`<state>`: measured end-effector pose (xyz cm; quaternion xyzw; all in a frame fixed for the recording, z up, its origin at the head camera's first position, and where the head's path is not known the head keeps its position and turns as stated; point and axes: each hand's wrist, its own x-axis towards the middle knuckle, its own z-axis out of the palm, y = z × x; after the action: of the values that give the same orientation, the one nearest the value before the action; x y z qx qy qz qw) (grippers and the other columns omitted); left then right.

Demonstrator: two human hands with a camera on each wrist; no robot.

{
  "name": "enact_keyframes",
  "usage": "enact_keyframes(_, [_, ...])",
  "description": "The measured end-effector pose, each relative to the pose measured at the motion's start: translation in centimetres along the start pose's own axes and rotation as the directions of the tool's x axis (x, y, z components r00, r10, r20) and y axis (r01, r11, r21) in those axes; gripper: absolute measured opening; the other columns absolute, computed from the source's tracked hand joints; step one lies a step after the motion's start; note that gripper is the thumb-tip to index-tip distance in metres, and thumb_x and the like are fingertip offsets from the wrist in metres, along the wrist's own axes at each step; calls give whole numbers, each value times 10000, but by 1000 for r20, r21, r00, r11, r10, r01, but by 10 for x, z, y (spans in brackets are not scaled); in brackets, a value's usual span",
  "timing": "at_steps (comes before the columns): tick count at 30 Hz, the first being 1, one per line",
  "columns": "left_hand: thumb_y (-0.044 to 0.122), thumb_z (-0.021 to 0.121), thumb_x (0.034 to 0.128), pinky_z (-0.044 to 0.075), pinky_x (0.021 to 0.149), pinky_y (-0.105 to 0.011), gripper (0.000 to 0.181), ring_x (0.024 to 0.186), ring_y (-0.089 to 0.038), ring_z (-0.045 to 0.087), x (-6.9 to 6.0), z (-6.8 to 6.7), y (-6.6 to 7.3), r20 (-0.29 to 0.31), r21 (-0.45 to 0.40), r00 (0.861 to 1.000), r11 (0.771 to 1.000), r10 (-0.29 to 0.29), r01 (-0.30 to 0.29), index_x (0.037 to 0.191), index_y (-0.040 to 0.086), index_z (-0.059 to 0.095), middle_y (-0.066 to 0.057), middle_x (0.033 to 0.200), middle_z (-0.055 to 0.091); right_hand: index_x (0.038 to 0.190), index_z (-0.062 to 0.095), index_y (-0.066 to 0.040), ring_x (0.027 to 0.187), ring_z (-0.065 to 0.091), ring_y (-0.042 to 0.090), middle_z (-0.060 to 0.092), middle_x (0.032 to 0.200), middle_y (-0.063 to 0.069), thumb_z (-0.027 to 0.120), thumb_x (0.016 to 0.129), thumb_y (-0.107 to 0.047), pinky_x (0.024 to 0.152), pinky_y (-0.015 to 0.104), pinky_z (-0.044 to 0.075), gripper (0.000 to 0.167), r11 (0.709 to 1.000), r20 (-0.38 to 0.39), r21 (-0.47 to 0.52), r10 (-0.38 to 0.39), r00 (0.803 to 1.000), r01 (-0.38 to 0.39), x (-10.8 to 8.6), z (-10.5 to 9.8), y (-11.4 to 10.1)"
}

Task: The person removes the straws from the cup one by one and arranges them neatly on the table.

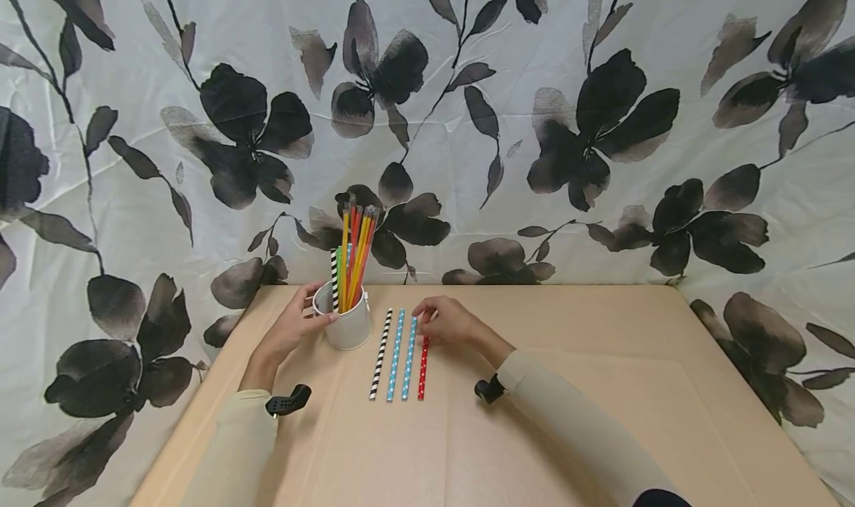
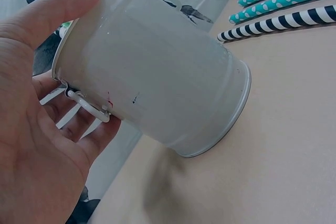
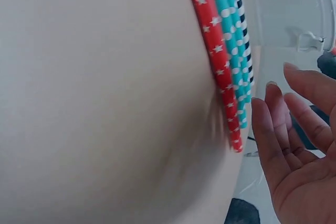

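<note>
With thumb and fingers around its rim, my left hand (image 1: 292, 335) holds a white metal pail (image 1: 350, 333) that has a small side handle. Yellow, orange and red sticks (image 1: 358, 258) stand in it, with a black-and-white striped straw (image 1: 335, 280) among them. To its right, paper straws lie side by side: a striped one (image 1: 381, 355), two blue dotted ones (image 1: 395, 358) and a red one with white stars (image 3: 216, 51). Over the far end of the red straw is my right hand (image 1: 457, 321). Its bent fingers (image 3: 265, 124) are apart from the thumb, with nothing between them.
The light wooden table (image 1: 568, 388) ends at a back edge just behind the pail. A white cloth with dark flowers (image 1: 494, 158) hangs behind the table. Black straps with devices (image 1: 289, 401) sit on both wrists.
</note>
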<state>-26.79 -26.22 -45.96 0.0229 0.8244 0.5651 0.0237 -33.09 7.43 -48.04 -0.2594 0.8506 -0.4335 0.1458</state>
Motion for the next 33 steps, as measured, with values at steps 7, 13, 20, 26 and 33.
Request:
enact_keyframes(7, [205, 740, 933, 287, 1135, -651, 880, 1455, -466, 272, 0, 1, 1, -12, -12, 1000, 1000, -9, 9, 1610, 132, 181, -231, 1613, 234, 1226, 695, -76, 830, 613, 188, 653, 960, 33, 762, 912, -125, 663, 262, 524, 325, 998, -32, 5, -55, 998, 55, 12, -1, -13])
enact_keyframes(13, [191, 733, 936, 284, 1133, -656, 877, 1449, -465, 272, 1, 2, 2, -17, -2, 1000, 1000, -6, 6, 1610, 125, 175, -238, 1604, 236, 1212, 698, -139, 824, 615, 184, 657, 988, 1, 765, 915, -180, 657, 266, 549, 307, 996, -51, 38, -76, 996, 78, 19, 0, -30])
enact_keyframes(20, [203, 738, 932, 269, 1135, -663, 894, 1452, -456, 259, 3, 4, 4, -21, 4, 1000, 1000, -5, 5, 1613, 127, 165, -230, 1609, 227, 1311, 641, -109, 820, 620, 190, 643, 1032, 16, 749, 930, -151, 686, 249, 535, 398, 987, -53, 84, -136, 989, 140, 30, -2, -44])
enact_keyframes(26, [159, 735, 927, 238, 1154, -665, 877, 1467, -471, 228, 4, 5, 8, -14, -14, 1000, 1000, -23, 23, 1604, 93, 182, -248, 1607, 213, 1398, 579, -124, 818, 619, 171, 640, 1096, 52, 749, 929, -123, 716, 234, 536, 499, 975, -57, 100, -192, 980, 197, 38, -5, -55])
enact_keyframes(33, [172, 729, 934, 251, 1149, -663, 873, 1463, -469, 243, 2, 8, 6, -20, -10, 1000, 1000, -15, 15, 1606, 104, 176, -245, 1607, 221, 1493, 488, -170, 813, 636, 158, 613, 1137, 83, 726, 931, -68, 739, 243, 546, 619, 962, -7, 117, -250, 968, 249, 50, -2, -68])
